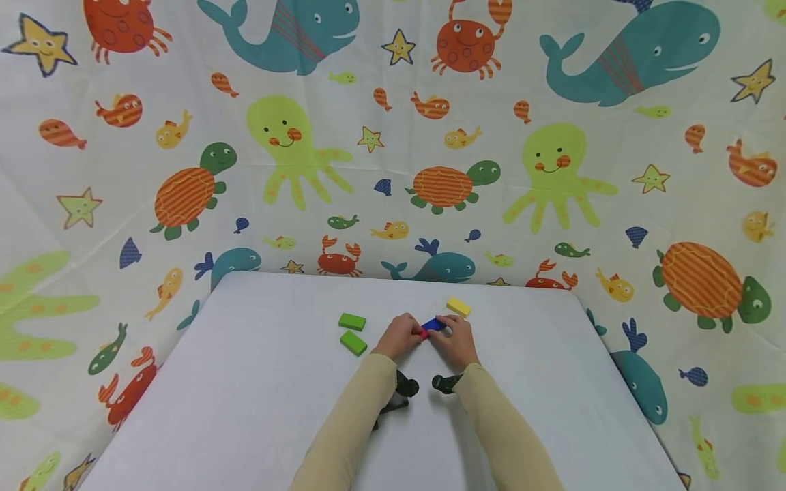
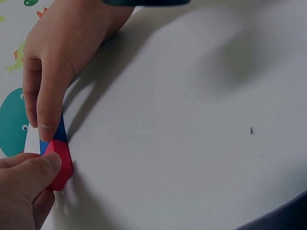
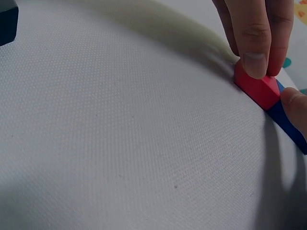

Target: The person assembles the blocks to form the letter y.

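Observation:
A small red block (image 2: 62, 167) with angled sides lies end to end against a flat blue block (image 1: 434, 324) near the back of the white table. My left hand (image 1: 402, 335) pinches the red block, thumb on its top in the left wrist view. At the blue block is my right hand (image 1: 456, 339), its thumb along the near side (image 3: 293, 106) and its fingers over the far side, so the block is pinched between them. Both hands cover parts of the blocks. In the right wrist view, the red block (image 3: 259, 90) meets the blue one (image 3: 287, 123) along a slanted seam.
Two green blocks (image 1: 352, 322) (image 1: 353, 343) lie left of my left hand. Just behind my right hand sits a yellow block (image 1: 458, 307). Dark wrist devices (image 1: 406, 384) jut inward below both hands. Beyond the table's back edge hangs a cloth (image 1: 368, 225) printed with sea animals.

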A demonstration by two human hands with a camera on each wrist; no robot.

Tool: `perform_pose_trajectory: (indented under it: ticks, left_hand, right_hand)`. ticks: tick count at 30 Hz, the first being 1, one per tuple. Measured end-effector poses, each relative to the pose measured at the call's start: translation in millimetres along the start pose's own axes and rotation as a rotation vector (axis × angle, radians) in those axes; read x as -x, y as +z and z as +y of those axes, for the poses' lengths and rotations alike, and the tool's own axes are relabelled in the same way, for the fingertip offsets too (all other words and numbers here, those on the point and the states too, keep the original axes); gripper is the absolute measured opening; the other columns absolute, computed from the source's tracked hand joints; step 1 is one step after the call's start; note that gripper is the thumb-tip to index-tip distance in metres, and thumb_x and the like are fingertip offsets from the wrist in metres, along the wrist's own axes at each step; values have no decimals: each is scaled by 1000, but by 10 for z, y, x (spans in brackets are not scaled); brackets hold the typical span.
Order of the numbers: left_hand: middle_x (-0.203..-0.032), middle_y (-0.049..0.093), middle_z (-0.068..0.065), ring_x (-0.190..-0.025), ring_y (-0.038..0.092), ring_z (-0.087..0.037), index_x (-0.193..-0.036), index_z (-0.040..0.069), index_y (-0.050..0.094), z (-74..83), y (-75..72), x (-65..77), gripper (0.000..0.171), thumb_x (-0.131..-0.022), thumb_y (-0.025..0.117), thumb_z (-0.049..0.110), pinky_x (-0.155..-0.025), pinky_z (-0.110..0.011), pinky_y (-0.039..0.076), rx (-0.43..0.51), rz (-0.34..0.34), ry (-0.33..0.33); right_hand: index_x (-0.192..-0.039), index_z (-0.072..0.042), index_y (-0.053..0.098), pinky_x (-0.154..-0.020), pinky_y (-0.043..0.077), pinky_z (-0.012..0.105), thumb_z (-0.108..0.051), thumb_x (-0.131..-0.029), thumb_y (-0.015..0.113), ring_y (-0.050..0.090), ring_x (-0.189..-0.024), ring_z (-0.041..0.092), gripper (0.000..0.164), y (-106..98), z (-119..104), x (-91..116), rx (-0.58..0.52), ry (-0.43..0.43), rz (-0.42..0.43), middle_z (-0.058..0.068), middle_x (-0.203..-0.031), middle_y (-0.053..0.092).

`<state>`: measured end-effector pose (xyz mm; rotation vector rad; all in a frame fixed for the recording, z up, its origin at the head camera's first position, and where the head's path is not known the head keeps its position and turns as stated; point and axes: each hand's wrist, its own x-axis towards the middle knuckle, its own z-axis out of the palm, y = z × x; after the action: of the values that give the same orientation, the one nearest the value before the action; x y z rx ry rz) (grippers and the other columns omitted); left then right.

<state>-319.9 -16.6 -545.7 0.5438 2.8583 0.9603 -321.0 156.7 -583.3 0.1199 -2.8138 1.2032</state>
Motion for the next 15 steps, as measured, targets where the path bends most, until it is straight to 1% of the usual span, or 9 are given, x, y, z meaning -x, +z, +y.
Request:
perform_pose_trajectory:
  ticks: [15]
  left_hand:
    - [-95, 61, -7, -87, 56, -18, -95, 1, 76, 13, 21, 8, 12, -87, 74, 10, -88, -33, 51, -25, -10, -22]
  right_hand:
    - [-130, -10, 64, -105, 36, 53, -33, -89, 72, 43, -124, 34, 47, -16, 0, 10, 7, -14, -11, 16, -130, 54]
